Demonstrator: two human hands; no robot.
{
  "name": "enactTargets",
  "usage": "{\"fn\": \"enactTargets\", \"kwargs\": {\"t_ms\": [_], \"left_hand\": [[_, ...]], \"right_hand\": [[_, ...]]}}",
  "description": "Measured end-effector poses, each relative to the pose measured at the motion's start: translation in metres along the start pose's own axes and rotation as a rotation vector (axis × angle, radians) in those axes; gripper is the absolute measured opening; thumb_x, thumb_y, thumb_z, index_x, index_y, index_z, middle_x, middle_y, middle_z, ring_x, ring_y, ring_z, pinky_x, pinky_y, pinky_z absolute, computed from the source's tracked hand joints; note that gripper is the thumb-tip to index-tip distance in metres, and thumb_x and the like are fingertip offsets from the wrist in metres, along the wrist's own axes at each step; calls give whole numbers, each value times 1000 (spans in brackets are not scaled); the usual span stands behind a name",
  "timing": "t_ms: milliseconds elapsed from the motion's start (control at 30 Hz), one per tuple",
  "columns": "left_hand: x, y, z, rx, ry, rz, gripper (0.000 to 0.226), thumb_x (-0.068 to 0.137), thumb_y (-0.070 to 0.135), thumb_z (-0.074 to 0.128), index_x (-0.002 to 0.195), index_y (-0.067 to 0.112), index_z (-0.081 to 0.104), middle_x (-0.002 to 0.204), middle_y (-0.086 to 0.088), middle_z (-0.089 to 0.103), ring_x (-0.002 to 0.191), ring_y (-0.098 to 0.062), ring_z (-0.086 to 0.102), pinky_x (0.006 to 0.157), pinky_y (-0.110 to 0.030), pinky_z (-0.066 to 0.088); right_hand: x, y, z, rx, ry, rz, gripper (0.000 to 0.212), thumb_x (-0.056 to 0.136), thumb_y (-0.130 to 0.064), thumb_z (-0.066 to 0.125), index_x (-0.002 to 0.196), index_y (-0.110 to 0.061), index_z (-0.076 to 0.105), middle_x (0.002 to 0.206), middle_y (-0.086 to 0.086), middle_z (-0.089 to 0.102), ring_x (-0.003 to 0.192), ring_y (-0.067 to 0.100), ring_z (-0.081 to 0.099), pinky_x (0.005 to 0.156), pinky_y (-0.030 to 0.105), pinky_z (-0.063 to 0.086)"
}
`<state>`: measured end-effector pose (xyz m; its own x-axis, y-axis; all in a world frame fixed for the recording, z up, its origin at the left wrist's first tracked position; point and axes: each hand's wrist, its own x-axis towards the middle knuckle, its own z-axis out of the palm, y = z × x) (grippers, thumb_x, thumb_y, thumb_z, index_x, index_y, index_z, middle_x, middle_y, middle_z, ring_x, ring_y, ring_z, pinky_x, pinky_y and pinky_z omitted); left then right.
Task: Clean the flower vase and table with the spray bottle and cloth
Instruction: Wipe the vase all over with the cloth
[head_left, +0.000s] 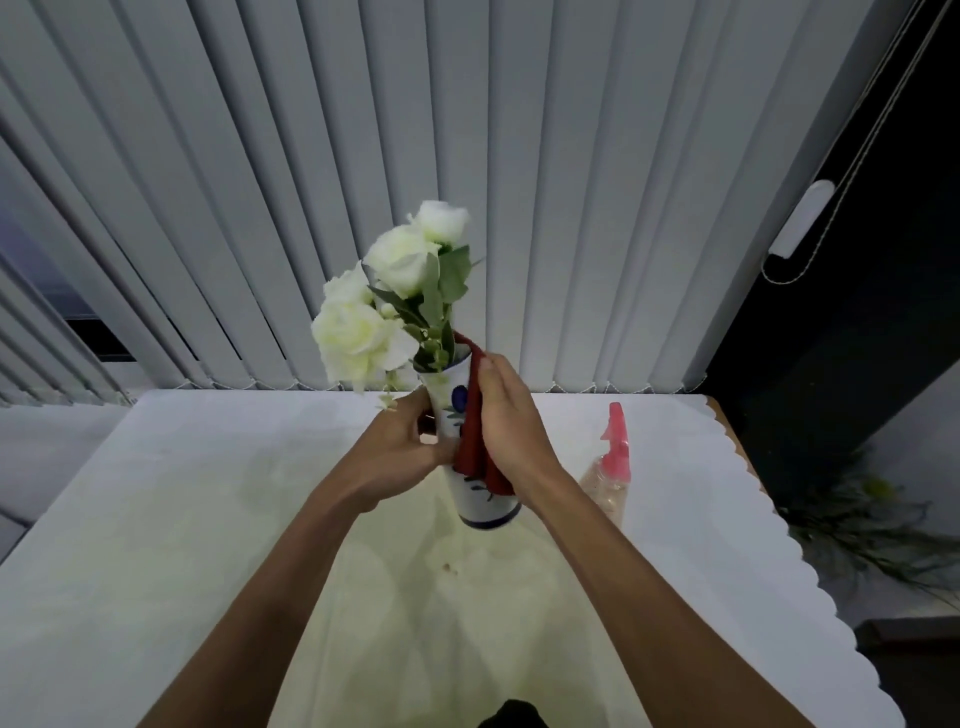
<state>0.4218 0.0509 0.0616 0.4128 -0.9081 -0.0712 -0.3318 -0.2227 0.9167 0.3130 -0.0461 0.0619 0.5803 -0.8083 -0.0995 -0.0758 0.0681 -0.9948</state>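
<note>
Gripping the flower vase (487, 506) mid-body, the left hand (402, 457) curls its fingers round it — right hand (511, 423), fingers together, presses the cloth (475, 441) flat against its side.

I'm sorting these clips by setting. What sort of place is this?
Probably a room in a home or office, by a window: vertical blinds hang behind a table under a scalloped white cover, and a vase of white flowers suggests a lived-in indoor space.
</note>
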Motion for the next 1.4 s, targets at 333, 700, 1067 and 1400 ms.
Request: {"fn": "enactTargets", "kwargs": {"t_ms": [333, 700, 1067, 1400], "left_hand": [[-2, -9, -4, -184, 7, -33, 29, 91, 19, 73, 118, 28, 64, 117, 8, 74, 116, -15, 66, 99, -33, 55], [1, -26, 6, -244, 138, -193, 30, 82, 20, 83, 109, 17, 69, 106, -7, 78, 99, -25, 76, 87, -45, 63], [-9, -12, -12, -216, -119, -60, 33, 89, 6, 73, 119, 17, 67, 112, 1, 79, 108, -16, 73, 91, -31, 59], [-5, -8, -20, -65, -64, 4, 71, 69, 43, 84, 133, 23, 60, 128, 7, 71, 122, -15, 66, 107, -48, 50]], "right_hand": [[-7, 57, -17, 461, -46, 674, 35, 97, -17, 60, 122, 4, 72, 115, 23, 77, 91, 37, 74, 77, 40, 63], [-7, 30, 5, -60, 105, 68, 24, 107, -26, 47, 108, -19, 69, 102, 1, 73, 94, 19, 67, 82, 32, 55], [5, 1, 6, -82, -34, -43, 27, 106, -34, 50, 91, -26, 72, 89, -4, 74, 87, 20, 69, 77, 37, 55], [5, 24, -14, 21, -142, 150, 27, 102, -34, 56, 88, -19, 74, 85, 2, 78, 74, 16, 73, 65, 25, 57]]}}
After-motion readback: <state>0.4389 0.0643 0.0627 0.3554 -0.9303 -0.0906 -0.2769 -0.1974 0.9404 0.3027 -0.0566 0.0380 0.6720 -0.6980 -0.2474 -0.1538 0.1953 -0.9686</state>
